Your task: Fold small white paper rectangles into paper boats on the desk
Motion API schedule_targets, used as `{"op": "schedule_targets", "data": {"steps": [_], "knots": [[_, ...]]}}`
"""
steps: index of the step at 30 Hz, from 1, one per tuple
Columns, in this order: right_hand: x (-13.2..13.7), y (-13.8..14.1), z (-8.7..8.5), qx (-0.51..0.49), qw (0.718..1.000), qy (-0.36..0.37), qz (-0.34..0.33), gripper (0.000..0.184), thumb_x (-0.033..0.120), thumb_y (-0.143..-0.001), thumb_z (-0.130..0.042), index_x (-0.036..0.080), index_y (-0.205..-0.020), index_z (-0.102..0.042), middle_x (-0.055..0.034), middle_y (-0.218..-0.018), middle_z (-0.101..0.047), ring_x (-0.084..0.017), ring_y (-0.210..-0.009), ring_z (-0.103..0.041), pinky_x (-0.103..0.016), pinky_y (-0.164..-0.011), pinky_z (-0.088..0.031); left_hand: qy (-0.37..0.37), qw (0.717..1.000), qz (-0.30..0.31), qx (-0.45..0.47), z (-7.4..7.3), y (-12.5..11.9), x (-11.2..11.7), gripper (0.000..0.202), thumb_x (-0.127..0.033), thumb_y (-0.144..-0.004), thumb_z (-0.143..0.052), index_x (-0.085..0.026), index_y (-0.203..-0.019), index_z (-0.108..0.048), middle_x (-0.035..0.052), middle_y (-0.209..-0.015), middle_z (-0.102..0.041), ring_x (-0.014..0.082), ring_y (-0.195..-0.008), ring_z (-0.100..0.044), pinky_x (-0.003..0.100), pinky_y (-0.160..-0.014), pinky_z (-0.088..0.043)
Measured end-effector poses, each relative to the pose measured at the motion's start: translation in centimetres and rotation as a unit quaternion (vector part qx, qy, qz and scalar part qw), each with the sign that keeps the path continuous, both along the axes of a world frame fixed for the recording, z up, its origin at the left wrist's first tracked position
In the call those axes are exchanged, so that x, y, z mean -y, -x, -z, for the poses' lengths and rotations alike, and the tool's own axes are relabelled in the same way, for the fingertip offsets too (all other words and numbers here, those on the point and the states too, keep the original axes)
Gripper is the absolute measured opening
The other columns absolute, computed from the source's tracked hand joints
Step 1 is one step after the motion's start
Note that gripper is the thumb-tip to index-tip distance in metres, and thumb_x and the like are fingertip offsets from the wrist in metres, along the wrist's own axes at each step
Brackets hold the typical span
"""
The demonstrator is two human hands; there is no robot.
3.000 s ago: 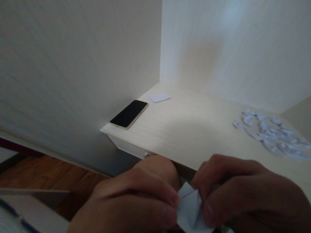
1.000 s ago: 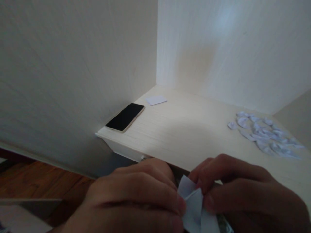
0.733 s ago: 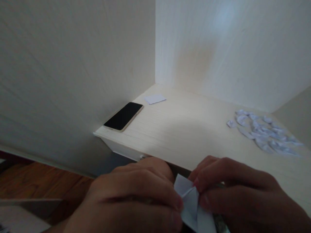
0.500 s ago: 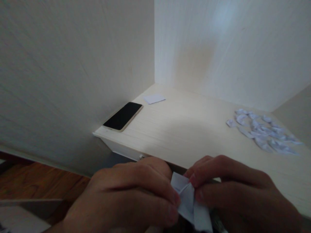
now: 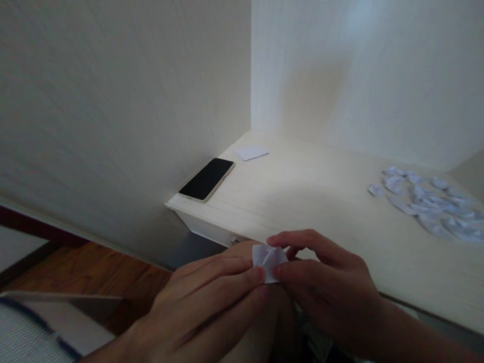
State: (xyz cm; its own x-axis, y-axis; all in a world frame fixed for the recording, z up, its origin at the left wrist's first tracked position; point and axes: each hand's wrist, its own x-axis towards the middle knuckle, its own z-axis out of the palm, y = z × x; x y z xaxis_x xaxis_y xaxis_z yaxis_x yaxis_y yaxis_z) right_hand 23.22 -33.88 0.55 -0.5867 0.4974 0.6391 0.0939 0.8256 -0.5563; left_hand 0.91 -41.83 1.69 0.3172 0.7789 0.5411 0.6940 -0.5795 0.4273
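Between my two hands is a small folded piece of white paper (image 5: 269,259), creased across its middle. My left hand (image 5: 212,297) pinches its left and lower edge with thumb and fingers. On the other side, my right hand (image 5: 328,282) has its thumb against the paper's lower right and its index finger at the top edge. Both hands are in front of the desk's near edge, above my bare leg. The paper's underside and some fingertips are hidden.
A phone (image 5: 207,179) with a dark screen lies at the left of the cream desk (image 5: 302,212). Behind it sits a flat white paper (image 5: 252,153). Several folded white paper pieces (image 5: 434,201) are heaped at the right. Panels (image 5: 132,101) rise at the left and back.
The paper has been folded down from a longer strip into a smaller piece. Both hands have risen slightly, and the view has shifted a little to the left.
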Motion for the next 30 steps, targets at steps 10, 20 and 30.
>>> {"op": "schedule_targets", "data": {"steps": [10, 20, 30], "knots": [[0.1, 1.4, 2.5, -0.031, 0.997, 0.06, -0.026, 0.022, 0.0, -0.088, -0.06, 0.015, -0.093, -0.075, -0.0079, -0.1, -0.071, -0.014, -0.087, -0.072, -0.022, -0.072, -0.061, 0.174, 0.926, 0.06, 0.329, 3.2, 0.3, -0.8, 0.025, -0.013, -0.099, -0.059, -0.028, -0.12, -0.063, 0.0032, -0.113, -0.079, 0.0188, -0.098, -0.078, 0.029, -0.079, -0.069], [0.2, 2.1, 4.0, -0.051, 0.994, 0.061, -0.073, 0.027, -0.001, -0.09, -0.059, 0.017, -0.105, -0.073, -0.0098, -0.116, -0.07, -0.014, -0.102, -0.071, -0.025, -0.087, -0.06, 0.17, 0.918, 0.102, 0.344, 3.8, 0.9, -1.5, 0.011, -0.016, -0.096, -0.068, -0.024, -0.103, -0.073, 0.004, -0.102, -0.078, 0.0196, -0.096, -0.077, 0.03, -0.084, -0.067], [1.0, 2.1, 5.2, -0.032, 0.999, -0.034, 0.003, 0.025, 0.011, -0.095, -0.067, 0.025, -0.116, -0.07, -0.0041, -0.107, -0.075, -0.019, -0.099, -0.072, -0.035, -0.082, -0.062, -0.01, 0.99, 0.107, 0.088, 2.4, 2.4, -1.8, 0.021, -0.01, -0.094, -0.069, -0.021, -0.112, -0.072, 0.003, -0.103, -0.079, 0.0144, -0.092, -0.076, 0.021, -0.084, -0.064]]}}
